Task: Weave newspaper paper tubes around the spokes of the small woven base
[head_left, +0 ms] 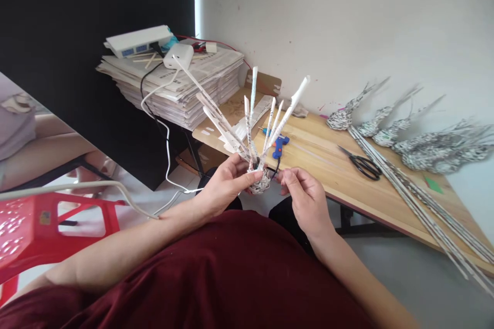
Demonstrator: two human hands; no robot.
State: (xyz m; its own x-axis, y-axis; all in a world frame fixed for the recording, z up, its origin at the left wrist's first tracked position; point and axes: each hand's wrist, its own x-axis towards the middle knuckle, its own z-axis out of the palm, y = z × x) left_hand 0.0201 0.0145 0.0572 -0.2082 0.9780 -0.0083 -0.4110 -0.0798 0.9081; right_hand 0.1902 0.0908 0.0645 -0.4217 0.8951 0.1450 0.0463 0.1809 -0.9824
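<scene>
Left hand (227, 181) grips a woven paper piece (261, 183), long axis and strips (252, 95) pointing away; right hand (305, 193) pinched.

Right hand (304, 198) has a lane over the wooden tabletop (316, 146) between glue gun (280, 145) and scissors (360, 163). Beyond the scissors, long paper rods (401, 186) cut diagonally across, overhanging the front edge. Woven pieces (387, 134) block the wall side. Fanned paper strips (287, 113) obstruct straight ahead. Left: newspaper stack (208, 85) in the way, white cable (168, 151) hanging beside it.
</scene>
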